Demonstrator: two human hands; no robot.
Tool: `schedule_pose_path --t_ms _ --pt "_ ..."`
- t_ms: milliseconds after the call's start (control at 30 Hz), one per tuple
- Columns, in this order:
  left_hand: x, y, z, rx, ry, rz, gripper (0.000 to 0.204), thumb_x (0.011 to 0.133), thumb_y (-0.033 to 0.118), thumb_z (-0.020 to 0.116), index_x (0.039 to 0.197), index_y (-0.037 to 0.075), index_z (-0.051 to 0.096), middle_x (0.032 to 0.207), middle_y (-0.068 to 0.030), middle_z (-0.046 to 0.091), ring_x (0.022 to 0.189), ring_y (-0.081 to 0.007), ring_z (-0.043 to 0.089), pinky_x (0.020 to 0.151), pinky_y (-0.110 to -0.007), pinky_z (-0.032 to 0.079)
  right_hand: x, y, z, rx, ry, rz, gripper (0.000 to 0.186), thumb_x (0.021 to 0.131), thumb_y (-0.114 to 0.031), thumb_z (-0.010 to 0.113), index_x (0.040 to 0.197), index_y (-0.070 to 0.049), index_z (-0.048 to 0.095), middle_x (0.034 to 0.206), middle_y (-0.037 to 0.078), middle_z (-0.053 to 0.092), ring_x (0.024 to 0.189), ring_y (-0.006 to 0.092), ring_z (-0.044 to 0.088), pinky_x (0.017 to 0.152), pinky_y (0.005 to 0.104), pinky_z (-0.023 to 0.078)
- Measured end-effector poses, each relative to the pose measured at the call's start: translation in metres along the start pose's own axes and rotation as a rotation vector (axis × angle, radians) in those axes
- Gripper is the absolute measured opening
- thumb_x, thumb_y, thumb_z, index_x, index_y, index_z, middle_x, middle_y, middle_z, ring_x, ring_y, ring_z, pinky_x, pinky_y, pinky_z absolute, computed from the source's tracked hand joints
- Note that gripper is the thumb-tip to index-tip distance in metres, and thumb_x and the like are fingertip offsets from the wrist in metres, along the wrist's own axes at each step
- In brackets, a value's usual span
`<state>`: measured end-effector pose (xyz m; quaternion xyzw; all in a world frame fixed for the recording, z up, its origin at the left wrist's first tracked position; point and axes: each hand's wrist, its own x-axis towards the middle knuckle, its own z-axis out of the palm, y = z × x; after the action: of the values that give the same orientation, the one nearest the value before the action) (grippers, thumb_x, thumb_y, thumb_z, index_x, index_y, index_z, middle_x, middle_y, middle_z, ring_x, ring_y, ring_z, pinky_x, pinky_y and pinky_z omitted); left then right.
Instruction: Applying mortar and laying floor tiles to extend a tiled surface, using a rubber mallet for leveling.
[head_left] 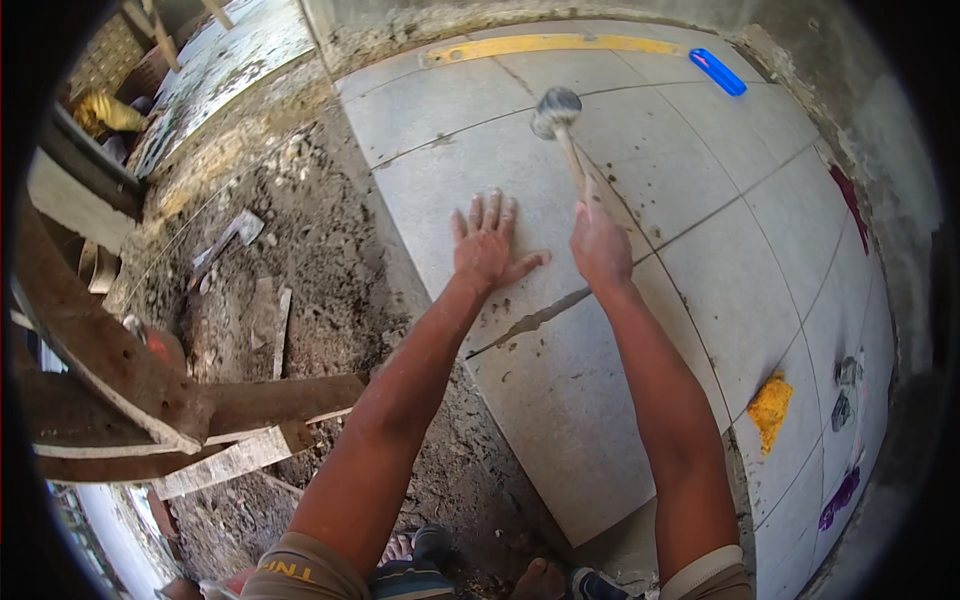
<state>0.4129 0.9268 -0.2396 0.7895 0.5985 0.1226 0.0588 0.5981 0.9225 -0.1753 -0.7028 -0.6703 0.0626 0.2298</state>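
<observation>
My left hand (pixel 485 245) lies flat on a large pale grey floor tile (pixel 430 190), its fingers spread apart. A rubber mallet (pixel 557 112) with a dark head and a light wooden handle is gripped in my right hand (pixel 602 245). The mallet's head is over the tiles, up and a little left of that hand; whether it touches them I cannot tell. Between this tile and the nearer tile (pixel 570 420) runs a dark, uneven joint (pixel 540 318), passing just below both hands.
Rough soil and mortar (pixel 300 220) border the tiles on the left, with a trowel (pixel 228 240) on it. Wooden beams (pixel 130 350) stand at lower left. A yellow level (pixel 560 45) and a blue tool (pixel 718 72) lie by the far wall. A yellow sponge (pixel 770 410) rests at right.
</observation>
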Motion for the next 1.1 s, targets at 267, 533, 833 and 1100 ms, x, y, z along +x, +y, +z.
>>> schedule_pose_path --t_ms 267,533,833,1100 --pt "-0.007 0.001 0.009 -0.005 0.055 -0.025 0.113 0.082 0.083 0.047 0.160 0.004 0.023 0.167 -0.0176 0.017 0.156 -0.0369 0.010 0.122 -0.061 0.005 -0.026 -0.025 0.004 -0.067 -0.061 0.012 0.053 0.104 -0.032 0.046 0.155 -0.023 0.035 0.106 0.023 0.070 0.093 0.0443 0.069 0.081 0.0554 0.053" --pt "-0.011 -0.002 0.008 0.028 0.015 -0.014 0.111 0.084 0.079 0.048 0.160 0.003 0.022 0.167 -0.0171 0.017 0.156 -0.0346 0.010 0.123 -0.060 0.002 -0.019 -0.045 0.008 -0.154 -0.322 -0.024 0.052 0.104 -0.031 0.046 0.154 -0.021 0.037 0.110 0.023 0.070 0.097 0.0440 0.068 0.083 0.0540 0.052" --pt "-0.024 0.000 0.003 -0.058 0.020 0.065 0.106 0.088 0.079 0.044 0.159 0.003 0.024 0.166 -0.0203 0.018 0.155 -0.0361 0.011 0.124 -0.055 0.007 -0.118 0.014 -0.046 0.220 -0.095 0.018 0.046 0.102 -0.028 0.050 0.144 -0.010 0.052 0.119 0.026 0.066 0.105 0.0458 0.064 0.089 0.0491 0.051" --pt "-0.041 -0.014 -0.004 -0.288 0.138 0.219 0.084 0.097 0.057 0.053 0.159 0.007 0.026 0.164 -0.0207 0.024 0.155 -0.0377 0.014 0.125 -0.054 0.008 -0.327 0.078 -0.128 0.261 -0.019 0.281 0.046 0.102 -0.019 0.052 0.141 0.005 0.051 0.111 0.030 0.066 0.099 0.0417 0.067 0.087 0.0422 0.052"
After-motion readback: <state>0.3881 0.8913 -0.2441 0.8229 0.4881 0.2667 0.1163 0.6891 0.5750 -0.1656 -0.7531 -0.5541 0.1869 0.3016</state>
